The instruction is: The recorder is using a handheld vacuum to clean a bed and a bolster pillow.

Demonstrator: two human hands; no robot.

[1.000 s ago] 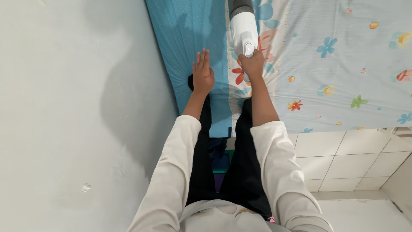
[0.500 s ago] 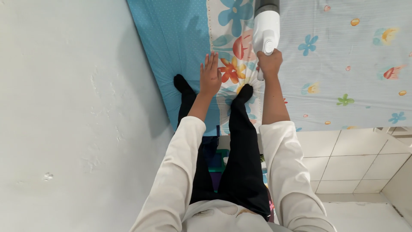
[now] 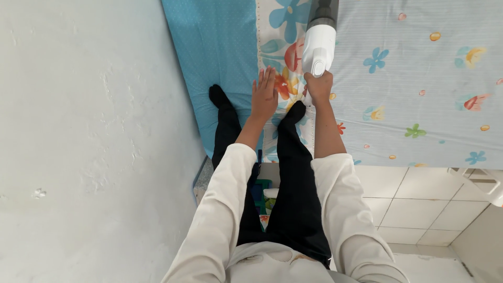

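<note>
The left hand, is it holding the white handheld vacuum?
No, the left hand lies flat and open on the bedsheet; the right hand holds the vacuum.

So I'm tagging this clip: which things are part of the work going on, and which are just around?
In use:
- right hand, gripping the white handheld vacuum
- left hand, flat on the flowered bedsheet

Just around:
- white wall
- tiled floor
- coloured items under the bed edge

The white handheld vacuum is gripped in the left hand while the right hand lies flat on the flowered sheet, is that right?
Not quite: the hands are swapped. In the head view the right hand grips the white handheld vacuum, while the left hand lies flat, fingers spread, on the flowered sheet.
</note>
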